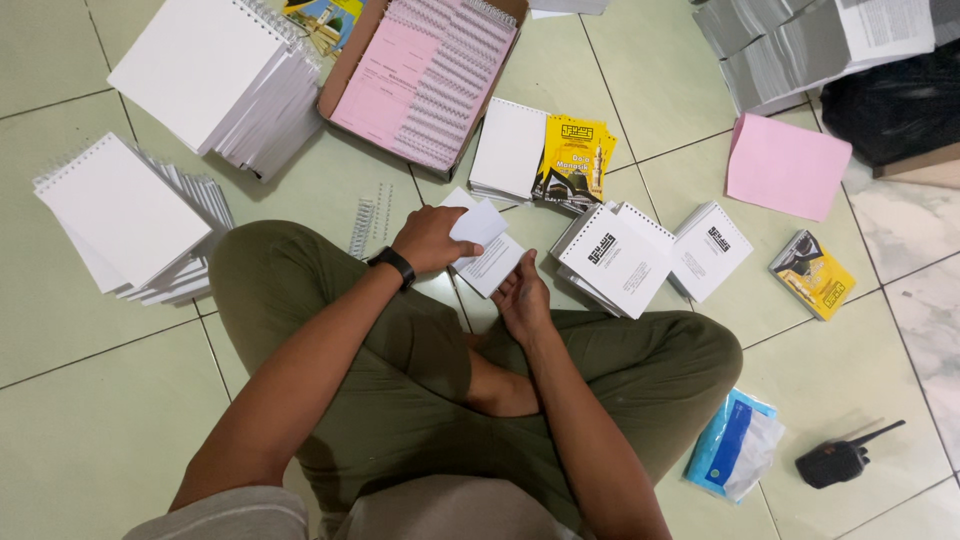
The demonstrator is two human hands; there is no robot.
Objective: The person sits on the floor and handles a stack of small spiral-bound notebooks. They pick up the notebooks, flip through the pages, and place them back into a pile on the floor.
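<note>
Sitting cross-legged on pale tiled floor (90,420), olive trousers. Landmark = small white booklet (490,262), held over the floor just ahead of the crossed shins.

- Left hand (432,238): grip pressed together on a loose white sheet (478,222) at the booklet's upper left edge; fingers curl under the sheet, thumb side hidden. Black wristwatch (392,264) on that wrist.
- Right hand (522,298): just below the booklet, palm up, fingers under its lower right corner. Grip partly spread, supporting rather than pinching; can't tell exact contact.
- Right of the booklet, touching range: stack of white spiral-bound booklets with black print (612,258); one more of the same (710,248) just past it.
- Above the booklet: white spiral pads (508,148) beside yellow-covered booklets (573,160).
- Left of the booklet, near the knee: loose wire binding coils (363,225).
- Far left: two fanned stacks of large white spiral notebooks (125,215) (215,75).
- Above-left: open cardboard box (345,75) with pink sheets and wire-bound pads.
- Far right: pink paper stack (785,165), another yellow booklet (812,274), grey printed sheet stacks (790,45) at top.
- Lower right, well apart: blue-and-clear plastic bag (735,445), black handheld radio (840,460).
</note>
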